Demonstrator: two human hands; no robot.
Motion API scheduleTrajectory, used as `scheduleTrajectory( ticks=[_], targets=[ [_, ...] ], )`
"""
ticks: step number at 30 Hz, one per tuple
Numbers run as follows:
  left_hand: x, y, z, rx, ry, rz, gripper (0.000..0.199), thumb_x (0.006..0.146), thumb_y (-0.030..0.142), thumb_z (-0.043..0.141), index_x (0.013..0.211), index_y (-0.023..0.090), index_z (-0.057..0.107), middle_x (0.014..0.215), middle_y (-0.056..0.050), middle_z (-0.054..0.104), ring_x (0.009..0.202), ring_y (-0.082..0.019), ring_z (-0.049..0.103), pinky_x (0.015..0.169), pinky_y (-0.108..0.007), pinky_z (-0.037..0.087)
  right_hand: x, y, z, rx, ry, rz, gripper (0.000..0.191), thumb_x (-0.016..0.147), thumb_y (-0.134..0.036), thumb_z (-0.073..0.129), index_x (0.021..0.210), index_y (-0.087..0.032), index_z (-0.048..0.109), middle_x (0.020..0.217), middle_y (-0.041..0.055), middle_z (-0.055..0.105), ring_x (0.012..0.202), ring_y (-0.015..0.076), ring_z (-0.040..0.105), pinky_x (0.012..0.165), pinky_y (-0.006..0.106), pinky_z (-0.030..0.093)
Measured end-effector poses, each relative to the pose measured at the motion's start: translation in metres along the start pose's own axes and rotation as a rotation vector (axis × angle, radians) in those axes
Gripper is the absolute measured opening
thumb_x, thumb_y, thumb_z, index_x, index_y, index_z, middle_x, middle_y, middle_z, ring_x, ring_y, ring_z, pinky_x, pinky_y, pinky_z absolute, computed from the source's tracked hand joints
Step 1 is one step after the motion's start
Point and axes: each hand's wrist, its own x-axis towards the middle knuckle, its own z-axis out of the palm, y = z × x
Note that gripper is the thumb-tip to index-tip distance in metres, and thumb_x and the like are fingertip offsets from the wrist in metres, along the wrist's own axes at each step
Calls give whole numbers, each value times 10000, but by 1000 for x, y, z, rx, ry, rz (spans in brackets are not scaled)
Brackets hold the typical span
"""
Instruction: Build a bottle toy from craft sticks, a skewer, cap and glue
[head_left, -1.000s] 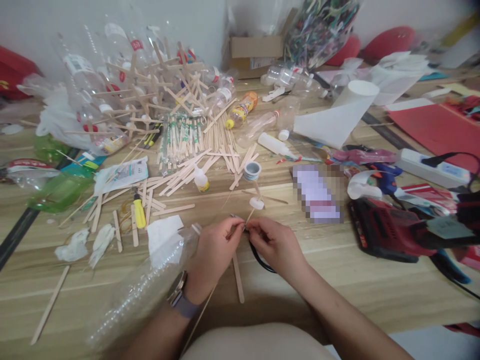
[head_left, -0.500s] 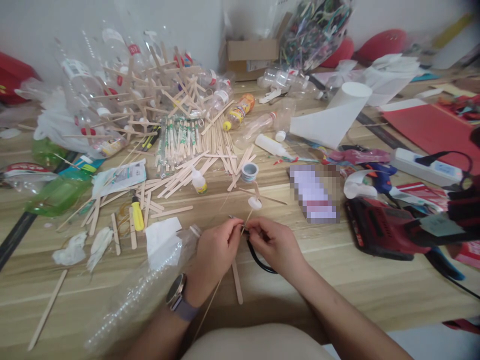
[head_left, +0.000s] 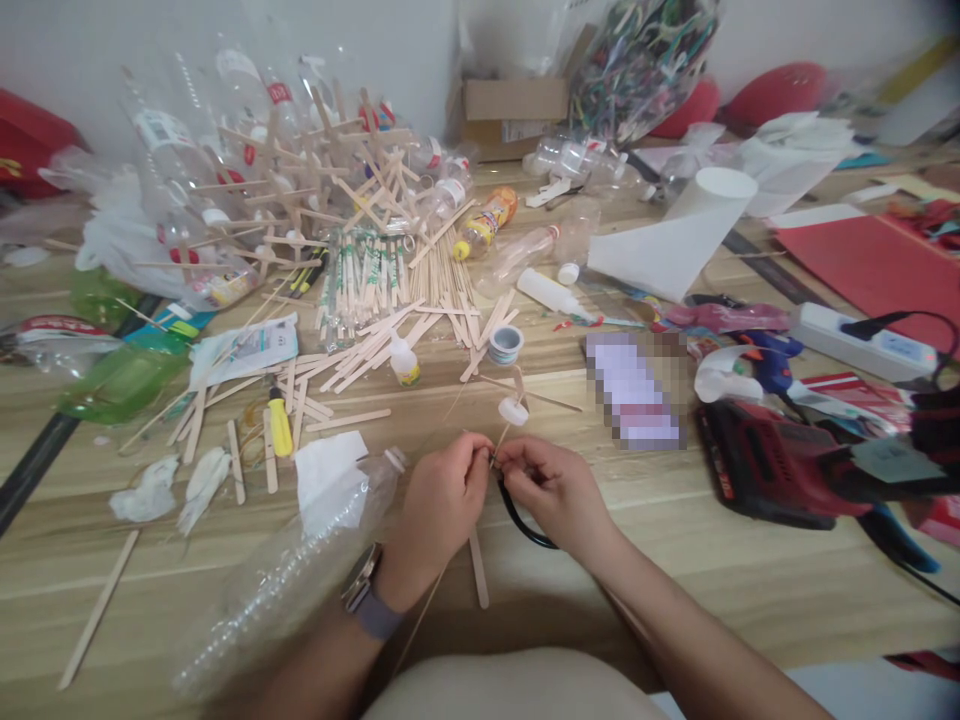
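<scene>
In the head view, we found the left hand [head_left: 448,495] with thumb and forefinger pinched together on a thin wooden skewer [head_left: 502,434], which slanted above the table [head_left: 645,590] in front of the wearer. The right hand [head_left: 553,488] met it there at the fingertips; we could not tell whether these were clamped on it. A white disc [head_left: 513,411] sat toward the skewer's far end. We noted a black cable [head_left: 527,528] curving below the right hand, a wooden craft stick [head_left: 478,572] nearby, and a clear plastic bottle [head_left: 259,590] lying left of the left hand.
</scene>
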Motion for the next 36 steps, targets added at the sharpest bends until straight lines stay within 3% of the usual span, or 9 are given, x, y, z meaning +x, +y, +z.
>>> scheduleTrajectory(
  ticks=[14,25,36],
  targets=[
    [-3,3,-5,-67,13,-10,207,915,223,439,912,195,643,712,-5,697,600,-151,607,566,-242,379,2,6,2,235,-32,95,83,706,-236,524,710,-187,590,505,-67,414,441,81,330,403,197,255],
    [1,0,-9,-145,-20,-48,228,913,240,448,925,175,666,807,-27,734,709,-168,645,620,-251,419,3,3,3,351,-71,212,84,697,-265,560,741,-195,569,455,-95,435,358,59,287,362,194,220],
    [7,-10,-19,-307,-152,-51,219,886,248,518,941,236,730,887,13,765,831,-174,681,731,-262,493,5,-1,0,447,-134,282,202,721,-371,644,778,-193,568,488,-79,513,323,47,362,334,181,233]
  ],
)
